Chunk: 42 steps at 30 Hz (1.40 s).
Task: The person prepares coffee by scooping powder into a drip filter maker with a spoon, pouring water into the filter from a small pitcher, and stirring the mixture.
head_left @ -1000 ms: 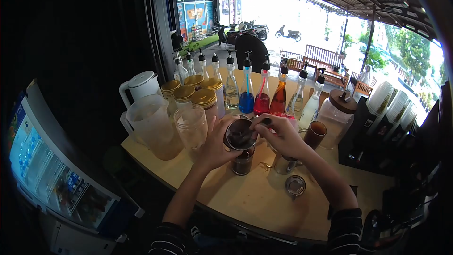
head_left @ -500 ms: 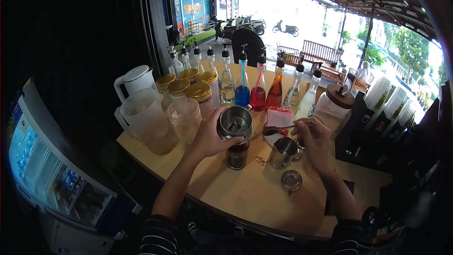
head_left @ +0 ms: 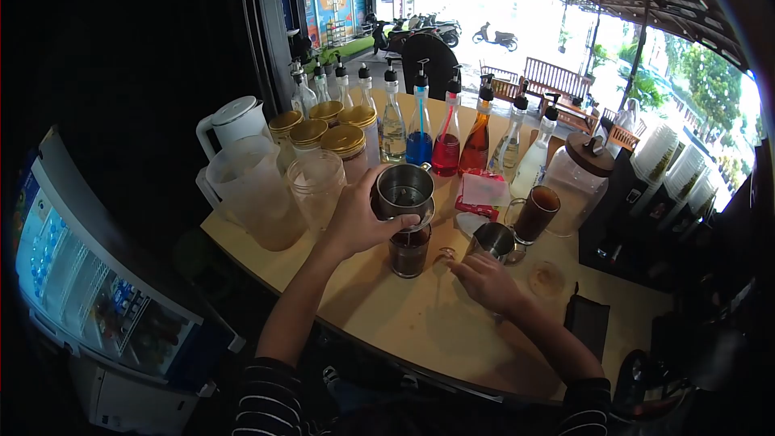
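My left hand is wrapped round a metal cup with an open top, just above a glass of dark liquid. Over the table to the right, my right hand has its fingers pressed together in front of a metal pitcher; whatever they hold is too hidden to name. A small shiny brownish item shows left of those fingertips. Behind the pitcher stands a glass mug of dark drink, with a red and pink packet to its left.
Pump bottles line the table's back. Gold-lidded jars, an open clear jar and a plastic jug stand left. At right are a wooden-lidded jar, stacked cups and a dark pouch.
My right hand has left the cup, moved right with a spoon, then come down in front of the pitcher. The spoon is no longer clearly visible. My left hand still holds the cup.
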Each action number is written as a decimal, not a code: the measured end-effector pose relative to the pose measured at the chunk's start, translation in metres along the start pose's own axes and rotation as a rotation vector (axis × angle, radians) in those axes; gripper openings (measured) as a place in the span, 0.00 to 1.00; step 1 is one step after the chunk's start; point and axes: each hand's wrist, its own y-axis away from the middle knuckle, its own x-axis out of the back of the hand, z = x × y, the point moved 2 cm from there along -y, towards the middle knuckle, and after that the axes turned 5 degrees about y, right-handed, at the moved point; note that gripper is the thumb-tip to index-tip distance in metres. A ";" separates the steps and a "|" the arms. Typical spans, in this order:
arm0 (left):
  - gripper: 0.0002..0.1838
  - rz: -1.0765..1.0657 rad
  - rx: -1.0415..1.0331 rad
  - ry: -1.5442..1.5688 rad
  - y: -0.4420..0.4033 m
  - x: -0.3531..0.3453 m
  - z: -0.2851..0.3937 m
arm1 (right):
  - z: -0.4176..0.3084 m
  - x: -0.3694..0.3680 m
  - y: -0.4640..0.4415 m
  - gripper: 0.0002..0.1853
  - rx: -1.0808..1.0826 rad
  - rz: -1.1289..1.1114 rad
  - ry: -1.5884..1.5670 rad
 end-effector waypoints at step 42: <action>0.36 0.612 -0.149 -0.104 0.083 0.042 -0.056 | -0.013 0.085 -0.121 0.06 -0.112 0.069 -0.389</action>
